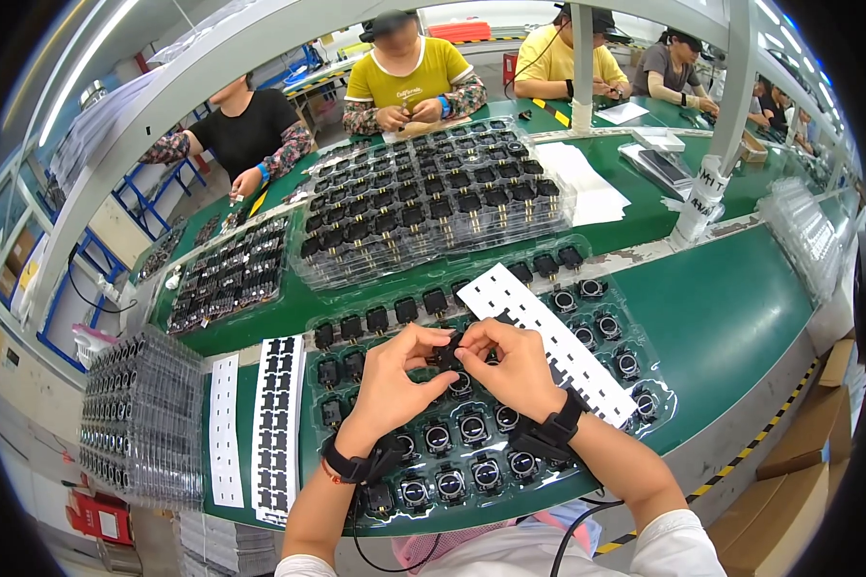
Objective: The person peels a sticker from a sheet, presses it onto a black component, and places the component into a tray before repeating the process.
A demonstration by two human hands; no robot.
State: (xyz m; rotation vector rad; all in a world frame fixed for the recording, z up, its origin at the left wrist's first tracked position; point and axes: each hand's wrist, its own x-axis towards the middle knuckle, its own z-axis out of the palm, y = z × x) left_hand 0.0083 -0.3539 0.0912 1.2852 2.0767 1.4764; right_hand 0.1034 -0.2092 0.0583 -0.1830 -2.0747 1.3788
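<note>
My left hand point(399, 380) and my right hand point(512, 365) meet over a clear plastic tray point(659, 385). Between their fingertips they grip a small black plastic part point(445, 356), partly hidden by the fingers. Rows of black parts fill the tray; those at the near and right side show a round, silver-ringed face point(472, 428), while those along the far and left edges look like plain black blocks point(376, 319). A white sheet with small dark marks or slots point(601, 385) lies slantwise across the tray, beside my right hand.
To the left lie a sheet of black adhesive-like pieces point(277, 423) and a white strip point(225, 433), beside a tall tray stack point(140, 423). Further stacked trays point(433, 212) stand beyond. A grey post point(726, 125) rises at right. Co-workers sit across the green bench point(731, 288).
</note>
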